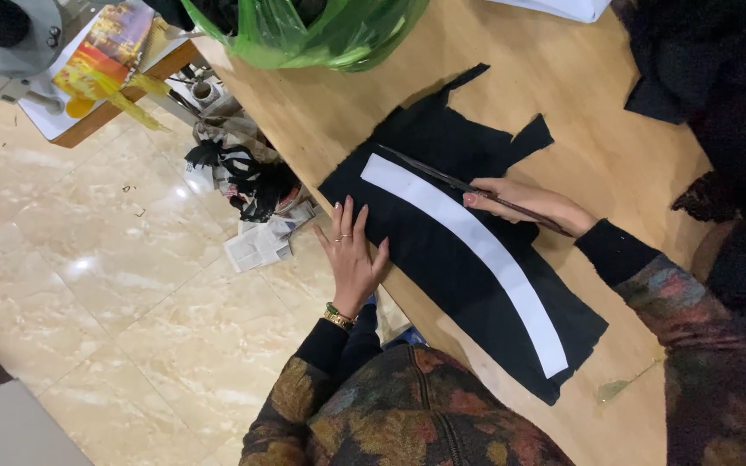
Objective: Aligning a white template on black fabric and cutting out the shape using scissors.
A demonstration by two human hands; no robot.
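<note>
Head view: the left hand (352, 255) lies flat and released on the black cloth (468, 250) on the wooden table (580, 103); the right hand (524, 203) grips scissors (468, 184) beside the white paper strip (468, 246). Cutting cleanly calls for pressing the cloth taut.

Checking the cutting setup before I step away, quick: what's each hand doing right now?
Left hand: open, fingers spread flat on the edge of the black fabric.
Right hand: closed around long dark scissors, beside the white paper strip.
</note>
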